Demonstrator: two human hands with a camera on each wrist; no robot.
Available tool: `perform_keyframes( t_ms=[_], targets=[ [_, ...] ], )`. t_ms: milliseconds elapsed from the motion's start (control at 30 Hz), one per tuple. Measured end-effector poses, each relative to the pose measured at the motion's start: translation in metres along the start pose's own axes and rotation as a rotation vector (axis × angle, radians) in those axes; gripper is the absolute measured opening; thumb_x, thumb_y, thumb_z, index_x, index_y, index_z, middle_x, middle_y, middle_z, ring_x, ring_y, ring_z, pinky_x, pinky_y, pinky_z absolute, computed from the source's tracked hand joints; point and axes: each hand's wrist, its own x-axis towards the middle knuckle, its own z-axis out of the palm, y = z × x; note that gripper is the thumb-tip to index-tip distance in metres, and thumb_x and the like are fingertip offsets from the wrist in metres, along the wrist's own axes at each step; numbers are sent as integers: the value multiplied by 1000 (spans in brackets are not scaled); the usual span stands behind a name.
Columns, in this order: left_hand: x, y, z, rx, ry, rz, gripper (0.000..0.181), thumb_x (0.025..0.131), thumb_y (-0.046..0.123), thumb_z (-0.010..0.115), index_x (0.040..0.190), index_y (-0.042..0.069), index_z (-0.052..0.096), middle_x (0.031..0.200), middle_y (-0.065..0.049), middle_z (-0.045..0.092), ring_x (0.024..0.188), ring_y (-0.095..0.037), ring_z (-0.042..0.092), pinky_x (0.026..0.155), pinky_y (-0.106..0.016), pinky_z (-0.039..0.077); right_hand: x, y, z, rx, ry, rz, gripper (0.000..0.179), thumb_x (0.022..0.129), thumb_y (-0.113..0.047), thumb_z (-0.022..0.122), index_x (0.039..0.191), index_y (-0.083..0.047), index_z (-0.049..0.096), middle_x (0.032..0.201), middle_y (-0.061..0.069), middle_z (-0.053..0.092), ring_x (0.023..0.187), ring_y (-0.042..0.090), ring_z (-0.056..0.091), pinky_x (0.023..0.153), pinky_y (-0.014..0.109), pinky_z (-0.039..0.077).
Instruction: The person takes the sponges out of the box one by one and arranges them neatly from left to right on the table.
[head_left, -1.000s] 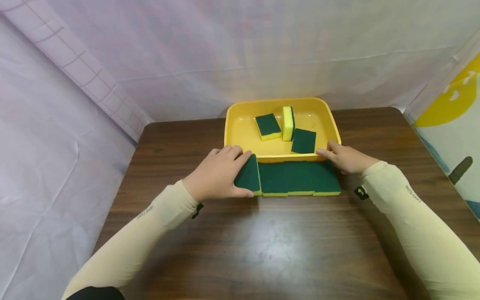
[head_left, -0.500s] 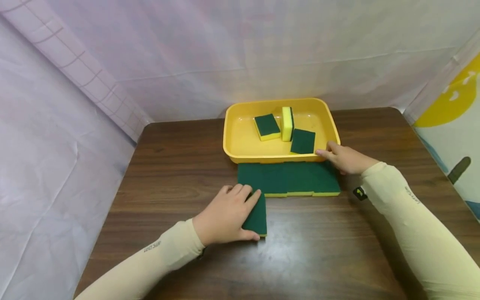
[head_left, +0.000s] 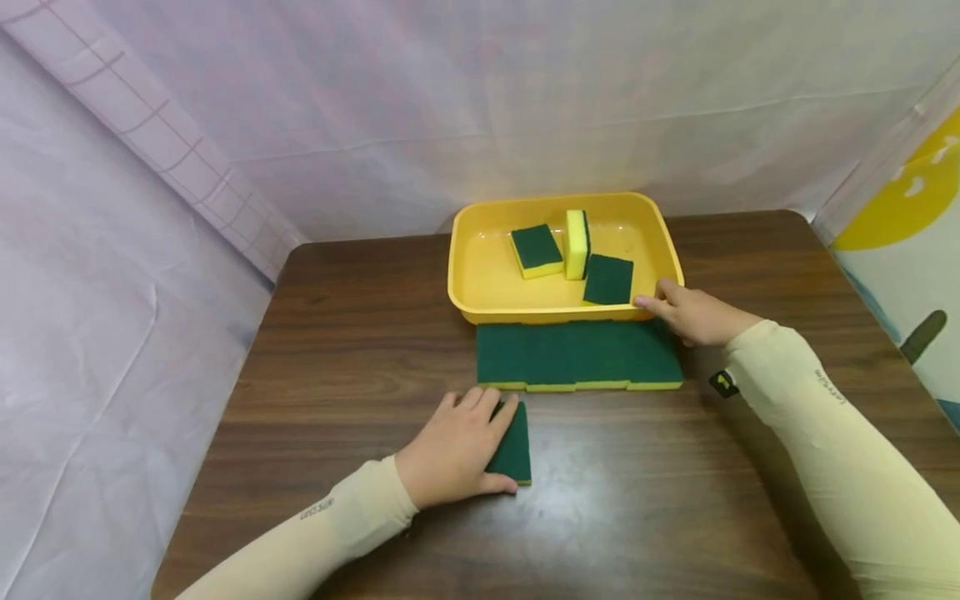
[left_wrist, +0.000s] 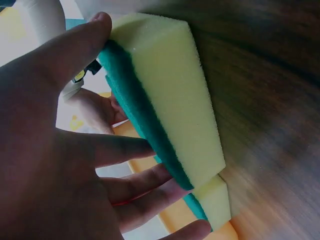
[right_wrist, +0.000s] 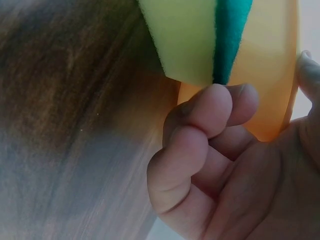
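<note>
My left hand [head_left: 457,450] holds a green-and-yellow scrub sponge [head_left: 513,454] low over the table, between the thumb at its near end and the fingers at its far end. In the left wrist view the yellow foam of this sponge [left_wrist: 175,95] faces the wood, its green scouring side up by the palm. At the front right corner of a yellow tray [head_left: 555,317], my right hand [head_left: 693,315] grips the rim, thumb over it and fingers curled below. Along the tray's front lies a row of several sponges [head_left: 577,354], green side up, edge to edge.
Three more sponges are inside the tray: one lying flat [head_left: 536,247], one standing on edge [head_left: 575,244], one by the front wall [head_left: 608,279]. A pale cloth backdrop [head_left: 420,108] rises right behind the brown wooden table [head_left: 360,325].
My left hand has moved from the left end of the sponge row toward the table's near edge, bringing a sponge along and uncovering another green-topped one there. The right hand stays on the tray.
</note>
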Motion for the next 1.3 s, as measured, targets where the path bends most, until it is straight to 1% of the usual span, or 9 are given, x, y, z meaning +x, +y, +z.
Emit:
perform_keyframes(
  t_ms=[133,267,367,467,600,667,800,1067,1300],
  targets=[
    [-3,1,-2,-27,0,-2,116,86,82,70,166,4,42,149,-16,53,132,-32,53,102,-58,50,1,2,0,-2,4,2,58,113,-63,41,120,-5,46,77,10,47,62,27,49,59,38,43],
    [-14,8,-13,-45,-30,-5,118,87,81,71,169,5,36,162,-18,44,146,-38,46,109,-67,45,2,2,2,3,0,1,59,113,-63,41,120,-5,46,77,10,47,62,27,49,59,38,43],
    [-25,18,-23,-45,-79,18,114,88,80,70,169,8,37,169,-19,36,151,-42,42,109,-72,43,2,1,2,2,-3,3,59,113,-63,41,120,-4,46,78,10,47,62,26,49,59,38,44],
    [-33,30,-29,-76,-158,51,110,88,79,69,170,13,38,175,-17,27,154,-46,36,108,-76,40,1,0,1,0,0,6,59,113,-62,40,120,-4,45,78,10,46,62,26,48,59,38,45],
    [-38,41,-29,-130,-253,51,111,87,81,67,172,19,33,179,-13,18,157,-48,29,107,-80,39,0,-2,0,1,5,3,59,113,-62,41,120,-4,45,78,10,46,62,27,48,59,38,44],
    [-39,44,-25,-146,-277,35,113,86,82,67,173,19,32,179,-12,15,158,-48,26,106,-80,39,1,-2,-1,0,4,2,58,114,-62,41,120,-4,45,78,10,47,62,27,49,59,38,44],
    [-38,45,-19,-167,-286,12,115,85,81,69,173,18,31,180,-12,13,159,-49,24,104,-80,41,1,-2,-1,0,2,2,58,113,-62,42,119,-4,45,78,10,46,62,27,49,59,38,44],
    [-34,41,-13,-167,-248,17,114,88,78,70,173,14,29,180,-16,8,159,-51,20,102,-80,43,1,-2,-2,6,6,1,59,113,-62,41,119,-4,45,77,10,46,62,27,48,59,38,43],
    [-30,35,-9,-164,-226,4,113,90,74,73,174,13,28,180,-17,6,160,-51,17,102,-79,43,0,-4,-2,4,2,5,59,113,-63,41,119,-4,45,77,10,46,62,27,48,59,38,44]
  ],
)
